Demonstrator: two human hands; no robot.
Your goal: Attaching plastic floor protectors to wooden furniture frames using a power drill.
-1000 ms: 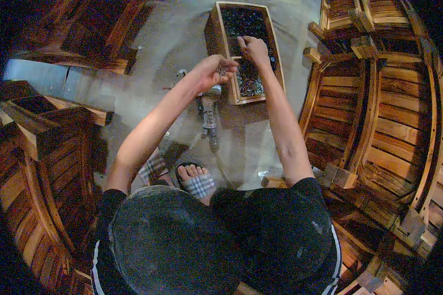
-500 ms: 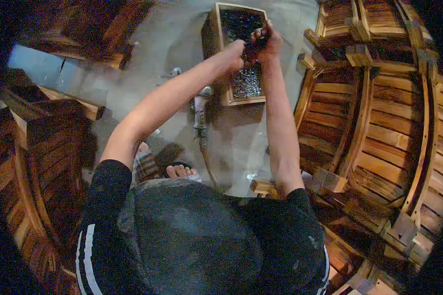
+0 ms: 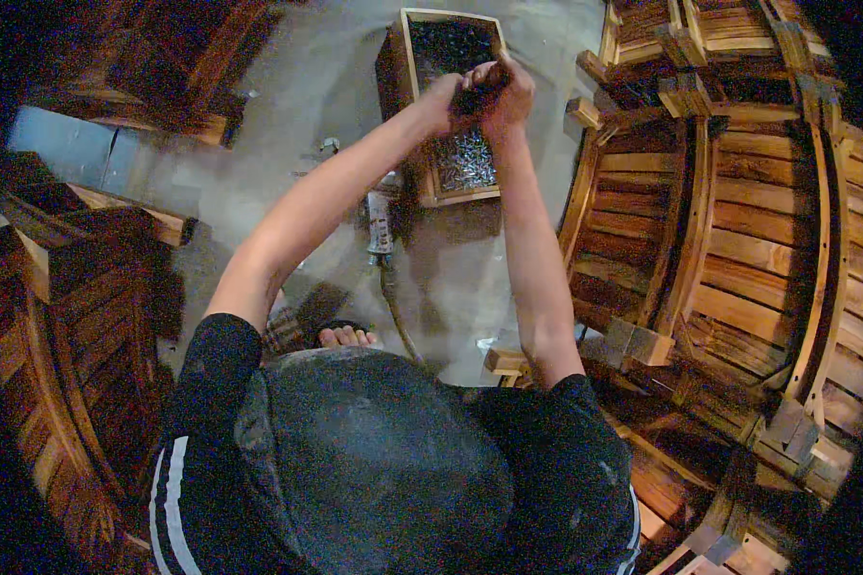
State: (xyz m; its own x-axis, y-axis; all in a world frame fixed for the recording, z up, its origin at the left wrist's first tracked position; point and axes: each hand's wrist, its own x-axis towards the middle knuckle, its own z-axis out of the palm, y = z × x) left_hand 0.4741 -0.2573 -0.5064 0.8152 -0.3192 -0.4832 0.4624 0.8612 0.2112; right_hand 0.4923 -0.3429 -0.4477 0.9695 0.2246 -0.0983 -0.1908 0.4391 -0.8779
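Both hands meet above a wooden box (image 3: 394, 81) on the floor ahead. Dark small metal pieces (image 3: 441, 43) fill its far part, and shiny silver ones like nails or screws (image 3: 465, 163) fill its near part. My left hand (image 3: 443, 105) reaches in from the left, fingers closed against a dark mass (image 3: 479, 91) between the hands. On the other side of that mass, my right hand (image 3: 510, 96) is closed with its fingers curled. What the dark mass is, I cannot make out.
A grey cylindrical tool (image 3: 381, 225) with a cord (image 3: 393, 307) lies left of the box. Stacked wooden pallets (image 3: 738, 259) stand at the right; more slatted wood (image 3: 96, 355) is at the left. A blue-grey panel (image 3: 62, 144) lies at the far left. My foot (image 3: 345, 335) is below.
The box and floor have shifted slightly left in view. My hands have come closer together over the box, and the right has lowered a little.
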